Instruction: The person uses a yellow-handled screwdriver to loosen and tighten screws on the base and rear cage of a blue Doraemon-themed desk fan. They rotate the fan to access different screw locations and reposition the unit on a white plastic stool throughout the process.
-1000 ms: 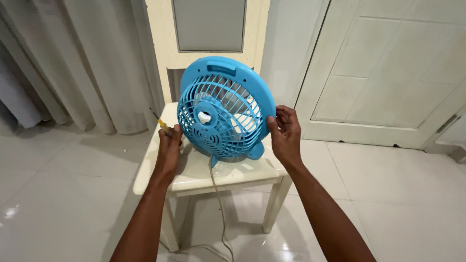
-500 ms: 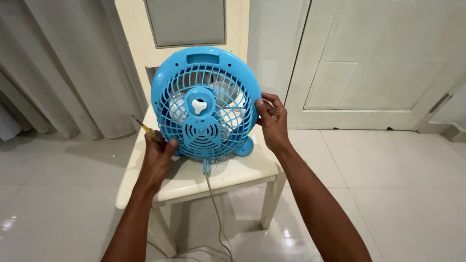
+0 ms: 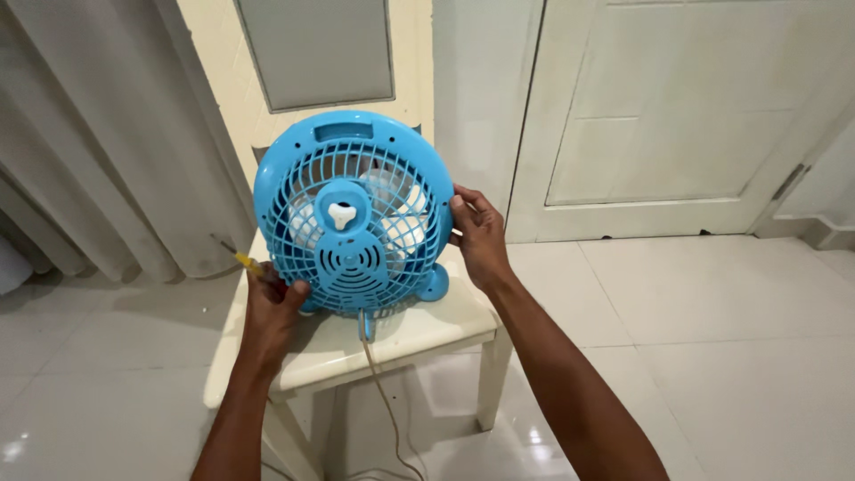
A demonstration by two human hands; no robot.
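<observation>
Blue round fan [image 3: 354, 214] upright on cream chair [image 3: 419, 325], left hand [image 3: 272, 312] grip pinching yellow-handled tool [image 3: 247, 262], right hand [image 3: 479, 236] clasping fan's rim

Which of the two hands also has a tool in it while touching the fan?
The left hand, at the blue fan's lower rim, holds a yellow-handled screwdriver. The right hand only grips the fan's side edge, with no tool.
</observation>
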